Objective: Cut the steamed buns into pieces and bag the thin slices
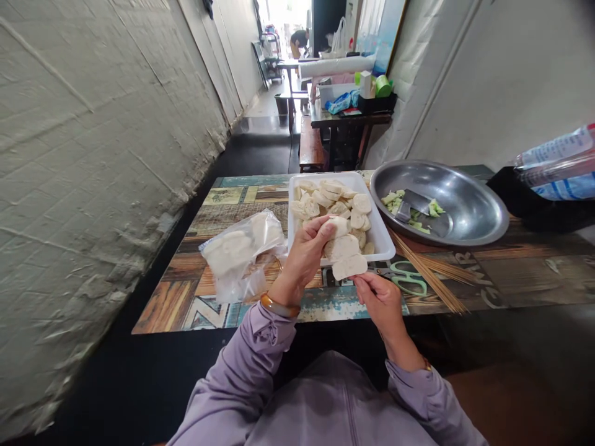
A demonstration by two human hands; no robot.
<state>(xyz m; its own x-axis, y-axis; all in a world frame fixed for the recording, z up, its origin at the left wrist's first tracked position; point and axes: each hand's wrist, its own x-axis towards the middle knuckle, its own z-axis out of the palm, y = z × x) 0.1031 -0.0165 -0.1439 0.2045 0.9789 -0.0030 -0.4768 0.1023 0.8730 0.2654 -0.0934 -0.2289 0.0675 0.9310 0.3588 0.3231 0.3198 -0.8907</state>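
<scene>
My left hand is closed around the topmost of three pale, flat food slices, which look like tofu or dough. They overlap in a slanting row, as if threaded on one stick. At the lower end of the row my right hand pinches what seems to be a thin skewer, mostly hidden by the fingers and slices. Just behind the hands, a white plastic tray holds many similar slices. Bamboo skewers lie in a bundle to the right, near green-handled scissors.
Clear plastic bags with pale slabs lie at the left. A large steel bowl with chopped green pieces and a metal blade stands at the right, beside packaged goods. Farther back are a cluttered table, a bench and a person.
</scene>
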